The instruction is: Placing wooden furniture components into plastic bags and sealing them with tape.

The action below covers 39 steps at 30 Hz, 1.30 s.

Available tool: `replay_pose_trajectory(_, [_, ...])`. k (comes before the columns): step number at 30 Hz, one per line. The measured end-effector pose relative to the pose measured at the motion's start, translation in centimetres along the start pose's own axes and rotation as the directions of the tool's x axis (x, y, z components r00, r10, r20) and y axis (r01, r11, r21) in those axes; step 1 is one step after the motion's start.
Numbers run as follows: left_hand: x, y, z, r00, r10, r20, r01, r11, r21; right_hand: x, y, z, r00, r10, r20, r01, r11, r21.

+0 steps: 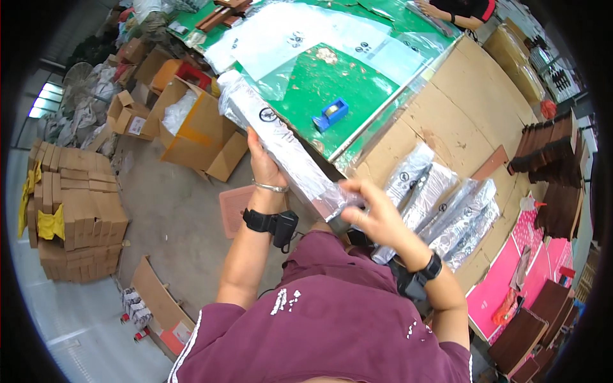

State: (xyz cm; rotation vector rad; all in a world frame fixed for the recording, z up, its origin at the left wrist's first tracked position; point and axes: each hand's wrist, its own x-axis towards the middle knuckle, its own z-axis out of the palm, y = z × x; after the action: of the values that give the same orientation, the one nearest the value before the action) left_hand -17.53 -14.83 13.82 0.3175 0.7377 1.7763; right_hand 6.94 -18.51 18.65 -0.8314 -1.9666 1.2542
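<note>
A long bundle wrapped in clear plastic (pixel 281 143) slants in front of me, its far end over the green table's left corner. My left hand (pixel 265 165) is closed around its left side, supporting it near the middle. At the near end, my right hand (pixel 377 214) has its thumb and fingers on the loose plastic. What lies inside the wrapping is hard to make out. To the right of my right hand, several similar wrapped bundles (pixel 440 207) lie side by side on a cardboard-covered surface (pixel 460 96).
Clear plastic bags (pixel 300 38) and a blue tape dispenser (pixel 331 115) lie on the green table (pixel 338 80). Open cartons (pixel 198 131) stand left, beyond stacked flat cardboard (pixel 83 210). Brown panels (pixel 555 172) are piled right. Another person's hand (pixel 434 9) works at the far side.
</note>
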Motion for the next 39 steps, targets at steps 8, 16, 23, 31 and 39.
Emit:
replay_pose_trajectory(8, [-1.6, -0.6, 1.3, 0.993, -0.011, 0.116, 0.024, 0.994, -0.109, -0.9, -1.8, -0.7, 0.842, -0.462, 0.279, 0.535, 0.784, -0.314])
replay_pose_trajectory(16, [-3.8, -2.1, 1.7, 0.854, -0.255, 0.454, 0.213, 0.967, 0.142, -1.1, 1.0, -3.6, 0.979, -0.173, -0.106, 0.161, 0.980, -0.113])
replay_pose_trajectory(23, [-8.3, -3.1, 4.3, 0.812, -0.242, 0.530, -0.476, 0.249, 0.843, -0.6, 2.0, -5.2, 0.961, 0.118, -0.250, -0.026, 0.938, 0.345])
replay_pose_trajectory(31, [-11.3, -4.6, 6.6, 0.784, -0.164, 0.599, -0.621, -0.202, 0.757, -1.4, 1.8, -2.7, 0.857, 0.260, -0.446, -0.184, 0.961, 0.208])
replay_pose_trajectory(39, [-12.3, -4.1, 7.6, 0.741, -0.139, 0.657, -0.664, -0.300, 0.685, -2.5, 3.5, -1.1, 0.795, 0.482, -0.369, -0.111, 0.713, 0.692])
